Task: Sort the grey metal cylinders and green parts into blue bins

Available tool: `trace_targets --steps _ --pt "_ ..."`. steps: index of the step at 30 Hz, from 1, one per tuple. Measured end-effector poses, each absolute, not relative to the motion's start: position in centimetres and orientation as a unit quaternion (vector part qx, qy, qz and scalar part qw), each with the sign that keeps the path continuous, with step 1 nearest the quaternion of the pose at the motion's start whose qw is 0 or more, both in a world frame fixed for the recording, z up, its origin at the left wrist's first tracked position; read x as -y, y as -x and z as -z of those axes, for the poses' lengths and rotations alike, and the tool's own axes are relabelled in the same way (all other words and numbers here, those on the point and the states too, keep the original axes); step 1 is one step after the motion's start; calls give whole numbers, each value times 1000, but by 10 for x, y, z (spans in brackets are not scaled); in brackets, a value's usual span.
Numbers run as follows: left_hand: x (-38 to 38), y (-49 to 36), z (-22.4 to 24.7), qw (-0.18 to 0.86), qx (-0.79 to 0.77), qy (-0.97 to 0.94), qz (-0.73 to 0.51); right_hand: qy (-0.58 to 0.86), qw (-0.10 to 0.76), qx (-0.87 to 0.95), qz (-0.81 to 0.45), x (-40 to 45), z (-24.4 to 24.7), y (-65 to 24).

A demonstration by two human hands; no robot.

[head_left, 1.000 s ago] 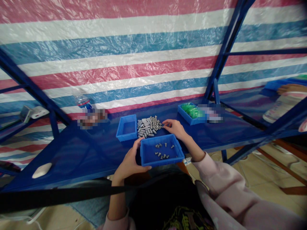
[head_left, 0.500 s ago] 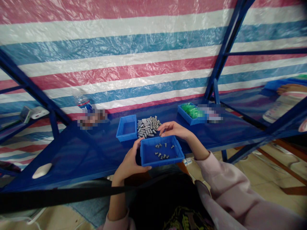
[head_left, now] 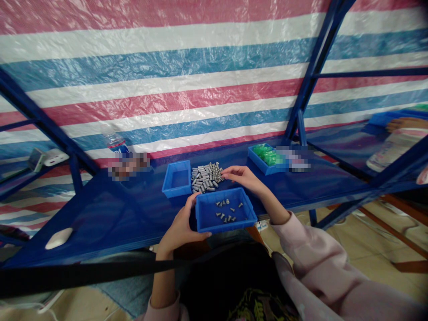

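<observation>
My left hand (head_left: 182, 227) grips the left end of a blue tray (head_left: 207, 226) at the table's front edge, thumb along its near side. Several small screws (head_left: 222, 216) lie scattered inside it. Behind the tray, a pile of metal cylinders (head_left: 204, 178) sits on the table, with small screws (head_left: 217, 169) along its right side. My right hand (head_left: 241, 174) reaches in from the right, its fingertips close together at the pile's right edge. Whatever is between those fingertips is too small to make out.
Left of the pile stands an empty blue tray (head_left: 177, 178). A blue tray of green items (head_left: 264, 156) is at the back right. A bottle (head_left: 117, 145) stands back left, and a white object (head_left: 59, 238) lies front left. Blue metal struts (head_left: 302, 98) rise behind the table.
My right hand has moved slightly back from above the tray's rim to the pile's edge, its fingers closing together. Another screw shows in the held tray. My left hand has stayed put.
</observation>
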State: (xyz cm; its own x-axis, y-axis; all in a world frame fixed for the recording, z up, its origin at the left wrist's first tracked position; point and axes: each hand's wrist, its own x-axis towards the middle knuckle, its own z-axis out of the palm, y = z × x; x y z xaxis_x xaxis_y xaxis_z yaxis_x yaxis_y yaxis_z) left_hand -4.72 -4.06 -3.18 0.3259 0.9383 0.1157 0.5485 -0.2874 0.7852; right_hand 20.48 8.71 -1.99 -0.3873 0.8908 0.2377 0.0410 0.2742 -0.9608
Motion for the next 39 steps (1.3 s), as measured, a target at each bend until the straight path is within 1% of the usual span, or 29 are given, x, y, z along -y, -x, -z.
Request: trace_targets --steps 2,5,8,11,13,16,24,32,39 --pt "41 47 32 328 -498 -746 -297 389 451 702 -390 -93 26 -204" --pt "40 47 31 331 -497 -744 -298 433 426 746 -273 -101 37 -204" --pt "40 47 32 334 -498 -743 -297 439 381 787 -208 -104 45 -206" --pt "40 47 32 333 -500 -742 -298 430 335 821 -169 -104 48 -207" --pt "40 47 33 332 -499 -743 -298 425 311 835 -158 -104 48 -208" --pt "41 47 33 333 -499 -743 -298 424 299 841 -154 -104 47 -208" --pt "40 48 34 338 -500 -738 -303 422 315 833 -170 -103 44 -209" --pt "39 47 34 338 -498 -740 -301 417 302 838 -182 -96 33 -206" --pt "40 48 34 336 -499 -741 -298 415 319 835 -169 -99 38 -207"
